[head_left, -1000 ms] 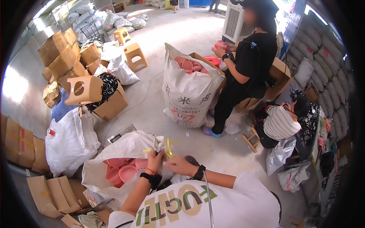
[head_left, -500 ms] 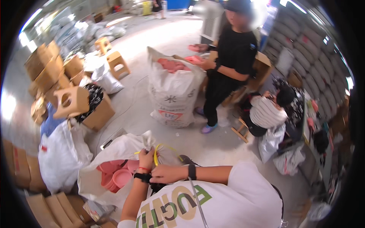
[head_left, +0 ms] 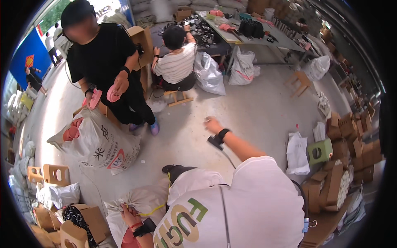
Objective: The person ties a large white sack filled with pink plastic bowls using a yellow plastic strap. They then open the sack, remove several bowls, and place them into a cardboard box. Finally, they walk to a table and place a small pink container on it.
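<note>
A whitish woven sack (head_left: pixel 151 194) leans at my lower left, its upper part gathered. My left hand (head_left: pixel 130 215) is closed on the bunched fabric. A yellow strap (head_left: pixel 154 211) runs across the sack beside this hand. Pink plastic pieces (head_left: pixel 130 239) show partly below my left wrist. My right hand (head_left: pixel 213 125) is stretched forward over the floor, away from the sack, its fingers curled; I see nothing in them. Both wrists wear black bands, the right with a small black device (head_left: pixel 215 142) and a cable.
A person in black (head_left: pixel 103 58) holds pink pieces over a full printed sack (head_left: pixel 103 144). Another person (head_left: pixel 178 62) sits on a low wooden stool by a worktable (head_left: pixel 260 39). Cardboard boxes (head_left: pixel 337 182) and a green stool (head_left: pixel 319 152) stand right; more boxes (head_left: pixel 93 221) stand lower left.
The view has swung right. My right hand has left the sack and reached out forward. My left hand still grips it, and most of the pink pieces in it are now out of view.
</note>
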A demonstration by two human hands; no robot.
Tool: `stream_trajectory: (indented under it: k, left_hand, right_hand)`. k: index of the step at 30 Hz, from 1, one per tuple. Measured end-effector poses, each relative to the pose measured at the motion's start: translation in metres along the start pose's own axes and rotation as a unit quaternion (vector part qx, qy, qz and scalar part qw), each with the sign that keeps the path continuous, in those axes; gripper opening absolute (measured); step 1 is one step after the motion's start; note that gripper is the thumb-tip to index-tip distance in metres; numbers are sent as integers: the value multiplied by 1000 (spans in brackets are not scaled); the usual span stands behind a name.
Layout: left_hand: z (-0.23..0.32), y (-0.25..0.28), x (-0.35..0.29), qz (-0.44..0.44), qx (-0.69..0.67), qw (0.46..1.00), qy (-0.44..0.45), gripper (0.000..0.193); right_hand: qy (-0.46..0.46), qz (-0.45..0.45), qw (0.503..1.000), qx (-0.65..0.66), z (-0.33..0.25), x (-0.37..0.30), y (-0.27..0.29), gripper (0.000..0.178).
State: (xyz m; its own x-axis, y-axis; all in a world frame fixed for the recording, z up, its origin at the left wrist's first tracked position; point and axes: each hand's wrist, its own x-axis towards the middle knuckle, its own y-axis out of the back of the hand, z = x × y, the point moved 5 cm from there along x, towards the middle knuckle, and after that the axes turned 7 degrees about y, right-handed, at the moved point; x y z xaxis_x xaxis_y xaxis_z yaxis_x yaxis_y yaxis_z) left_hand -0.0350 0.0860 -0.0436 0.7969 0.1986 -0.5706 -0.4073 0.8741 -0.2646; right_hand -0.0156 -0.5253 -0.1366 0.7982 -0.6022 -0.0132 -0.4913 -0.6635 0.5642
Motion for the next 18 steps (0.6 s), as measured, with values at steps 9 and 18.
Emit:
stream_trajectory:
  k: [9, 18]
  left_hand:
    - [1, 15, 3, 40, 22, 999, 6, 23]
    - [-1, 13, -2, 44, 41, 998, 17, 24]
  right_hand:
    - [-245, 415, 853, 201, 138, -71, 276, 56]
    - [-191, 454, 844, 213, 124, -98, 377, 64]
